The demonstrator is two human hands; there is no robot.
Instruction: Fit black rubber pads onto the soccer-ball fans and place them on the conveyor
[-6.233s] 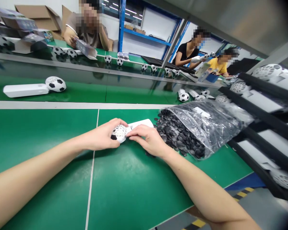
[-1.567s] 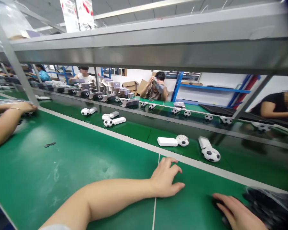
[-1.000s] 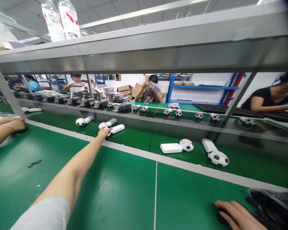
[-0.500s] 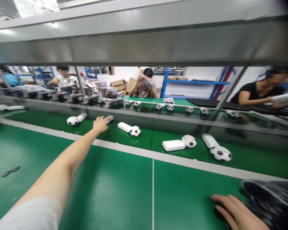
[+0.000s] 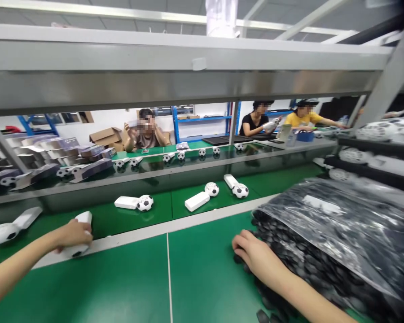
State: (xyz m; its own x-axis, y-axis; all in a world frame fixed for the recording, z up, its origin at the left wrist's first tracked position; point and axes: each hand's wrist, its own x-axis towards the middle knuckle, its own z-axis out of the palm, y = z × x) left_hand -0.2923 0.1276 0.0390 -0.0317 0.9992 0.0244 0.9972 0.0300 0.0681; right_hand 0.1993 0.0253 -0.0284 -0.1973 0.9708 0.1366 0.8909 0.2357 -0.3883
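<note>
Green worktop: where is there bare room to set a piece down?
Widest bare patch of green worktop: between the left hand and right hand, on the near side of the pale strip. Crowded on the right: loose black pieces and the plastic bag.

no readable text, labels, brands or numbers, the marks on the stacked boxes (image 5: 68,143) too blurred

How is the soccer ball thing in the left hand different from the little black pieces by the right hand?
Colour: the soccer ball thing is mostly white, the black pieces all dark.
Size: the soccer ball thing is far bigger than one of the black pieces.
Place: the left hand holds the soccer ball thing; the black pieces lie heaped by the right hand.
Both show some black.
</note>
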